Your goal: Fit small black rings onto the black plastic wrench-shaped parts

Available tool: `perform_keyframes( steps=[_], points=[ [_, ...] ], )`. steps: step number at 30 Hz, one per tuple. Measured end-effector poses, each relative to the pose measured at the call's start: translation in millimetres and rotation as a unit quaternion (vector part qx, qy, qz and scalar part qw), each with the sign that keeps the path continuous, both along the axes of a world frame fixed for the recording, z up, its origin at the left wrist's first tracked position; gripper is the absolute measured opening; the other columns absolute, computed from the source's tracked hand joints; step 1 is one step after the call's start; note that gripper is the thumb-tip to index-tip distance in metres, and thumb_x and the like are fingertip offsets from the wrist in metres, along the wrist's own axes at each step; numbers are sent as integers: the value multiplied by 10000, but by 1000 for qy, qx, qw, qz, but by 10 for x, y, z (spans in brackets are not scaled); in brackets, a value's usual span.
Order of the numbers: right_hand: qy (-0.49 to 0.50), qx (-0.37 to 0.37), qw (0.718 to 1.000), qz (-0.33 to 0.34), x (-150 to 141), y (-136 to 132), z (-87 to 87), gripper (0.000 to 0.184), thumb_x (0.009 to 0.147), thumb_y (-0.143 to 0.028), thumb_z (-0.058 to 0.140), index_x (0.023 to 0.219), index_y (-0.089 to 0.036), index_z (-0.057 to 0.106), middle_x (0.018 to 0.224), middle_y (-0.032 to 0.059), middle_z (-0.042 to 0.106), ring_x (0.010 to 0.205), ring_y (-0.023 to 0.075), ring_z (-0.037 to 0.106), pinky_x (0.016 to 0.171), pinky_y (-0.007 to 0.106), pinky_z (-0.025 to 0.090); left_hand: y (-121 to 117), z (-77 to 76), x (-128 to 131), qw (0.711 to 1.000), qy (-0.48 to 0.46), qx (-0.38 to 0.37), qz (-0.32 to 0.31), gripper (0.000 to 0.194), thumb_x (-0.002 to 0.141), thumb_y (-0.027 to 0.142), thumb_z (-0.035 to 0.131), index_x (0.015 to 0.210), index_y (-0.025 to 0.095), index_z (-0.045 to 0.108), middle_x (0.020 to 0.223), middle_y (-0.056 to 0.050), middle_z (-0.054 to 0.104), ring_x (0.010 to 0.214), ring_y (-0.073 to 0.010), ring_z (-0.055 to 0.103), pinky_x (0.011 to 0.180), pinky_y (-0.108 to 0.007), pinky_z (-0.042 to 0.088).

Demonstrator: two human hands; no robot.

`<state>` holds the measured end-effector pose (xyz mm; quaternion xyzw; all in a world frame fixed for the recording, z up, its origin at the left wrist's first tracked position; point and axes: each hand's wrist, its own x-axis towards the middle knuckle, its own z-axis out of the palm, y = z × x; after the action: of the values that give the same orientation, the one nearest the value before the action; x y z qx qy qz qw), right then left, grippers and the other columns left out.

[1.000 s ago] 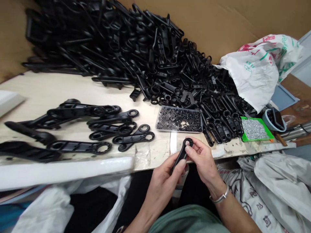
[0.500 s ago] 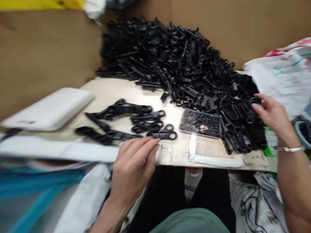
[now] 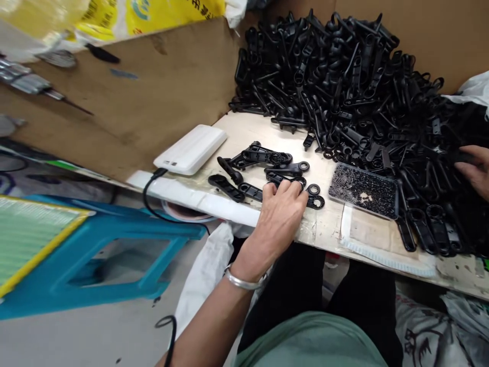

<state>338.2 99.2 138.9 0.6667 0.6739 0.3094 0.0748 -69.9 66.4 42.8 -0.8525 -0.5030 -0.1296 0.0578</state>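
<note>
My left hand [image 3: 280,214] lies over a small group of black plastic arms with ring ends [image 3: 267,163] near the table's front edge. Its fingers are bent down and pressed together on one of these arms [image 3: 284,179]. My right hand [image 3: 476,171] is cut off by the right edge of the view. It reaches into the big heap of the same black parts [image 3: 344,86], and its fingertips are lost among them. A clear tray of small dark pieces [image 3: 362,189] sits between the two hands.
A white power bank [image 3: 191,149] with a black cable lies at the table's left corner. Cardboard walls [image 3: 153,92] stand behind the table. A blue plastic stool [image 3: 114,244] stands on the floor to the left. White bags [image 3: 206,270] hang below the table edge.
The two hands held one black arm together before. They have since parted: my left hand went left to the small group, my right hand went right into the heap. The view swung left.
</note>
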Motion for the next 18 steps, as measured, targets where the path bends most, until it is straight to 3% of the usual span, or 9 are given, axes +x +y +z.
perform_keyframes(
  steps=[4,10,18],
  points=[
    [59,53,995,68,-233,-206,-15,384,954,-449,536,1204,-182,654,961,145,683,846,261,613,602,342,381,59,22,-6,1000,20,-14,-13,154,892,87,500,791,180,571,885,-76,565,895,-274,485,752,-427,313],
    [223,69,953,194,-813,-576,-121,457,958,-538,458,1180,-196,663,1105,117,676,1005,272,631,875,374,496,57,48,-31,998,15,-48,-26,125,910,104,476,872,170,575,966,-89,562,943,-276,468,768,-424,307],
    [294,27,931,216,-965,-759,-346,326,958,-392,517,1105,-159,691,1088,115,669,989,266,633,898,402,510,99,-4,-87,994,-62,-77,-51,140,875,92,543,990,171,552,1099,-92,596,1041,-273,469,796,-409,284]
  ],
)
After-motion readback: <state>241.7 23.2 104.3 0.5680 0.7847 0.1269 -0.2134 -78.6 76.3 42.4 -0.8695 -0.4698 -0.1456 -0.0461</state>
